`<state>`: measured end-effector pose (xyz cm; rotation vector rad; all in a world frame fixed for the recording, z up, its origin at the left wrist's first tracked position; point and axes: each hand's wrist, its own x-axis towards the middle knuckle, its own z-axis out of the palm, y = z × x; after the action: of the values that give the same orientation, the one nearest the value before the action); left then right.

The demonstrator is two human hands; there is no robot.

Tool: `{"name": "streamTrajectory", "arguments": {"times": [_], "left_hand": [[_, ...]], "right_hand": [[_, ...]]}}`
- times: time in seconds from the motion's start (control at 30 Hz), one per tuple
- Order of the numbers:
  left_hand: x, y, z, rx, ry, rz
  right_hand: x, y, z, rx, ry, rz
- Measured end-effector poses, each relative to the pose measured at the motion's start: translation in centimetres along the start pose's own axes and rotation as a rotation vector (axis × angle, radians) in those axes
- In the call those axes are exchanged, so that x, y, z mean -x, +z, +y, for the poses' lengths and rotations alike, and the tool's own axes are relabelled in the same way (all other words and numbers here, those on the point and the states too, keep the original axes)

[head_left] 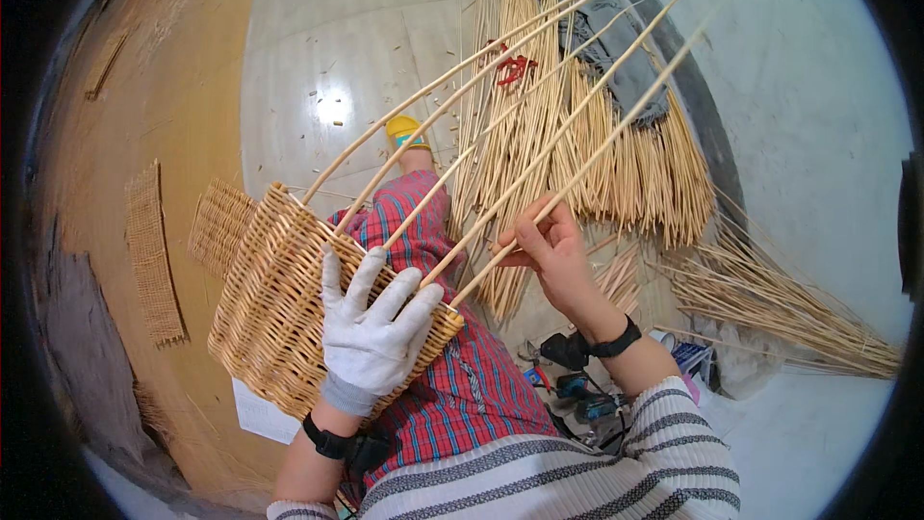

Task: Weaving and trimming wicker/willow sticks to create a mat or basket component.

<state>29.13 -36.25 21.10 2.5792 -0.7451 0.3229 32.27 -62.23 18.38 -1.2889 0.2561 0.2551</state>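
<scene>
A woven wicker panel [279, 299] rests across my lap at a slant. Several long pale rods [520, 111] stick out of its upper edge toward the upper right. My left hand [375, 327], in a white glove, lies on the weave with its fingers spread near the rods' bases. My bare right hand [553, 250] pinches the nearest wicker rod [616, 135] between thumb and fingers, some way above the panel's edge. Whether the panel belongs to a larger basket, I cannot tell.
Bundles of cut rods [597, 135] lie at the upper right, partly under a grey cloth [616, 29], with red-handled cutters [515, 69] on them. Loose thin canes [799, 303] spread at the right. Finished-looking woven strips [154, 255] lie on the brown floor at left.
</scene>
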Motion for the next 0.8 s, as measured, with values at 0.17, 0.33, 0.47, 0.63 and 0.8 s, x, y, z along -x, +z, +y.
{"name": "streamTrajectory", "arguments": {"times": [0.17,0.33,0.47,0.63,0.8], "left_hand": [[0.4,-0.5,0.1,0.018,0.035,-0.007],[1.1,-0.9,0.5,-0.005,0.069,0.060],[2.1,-1.2,1.2,-0.044,-0.113,-0.097],[3.3,-1.7,1.6,-0.048,-0.116,-0.156],[4.1,-0.7,1.2,-0.059,-0.196,-0.217]], "right_hand": [[1.5,1.9,-0.2,-0.028,0.055,0.052],[4.0,1.2,-3.9,0.130,-0.027,-0.073],[4.5,2.1,-6.6,1.266,-0.141,-0.617],[-0.8,2.0,-8.7,1.499,-1.023,-0.788],[-3.3,0.2,-9.2,1.651,-0.780,-1.076]]}}
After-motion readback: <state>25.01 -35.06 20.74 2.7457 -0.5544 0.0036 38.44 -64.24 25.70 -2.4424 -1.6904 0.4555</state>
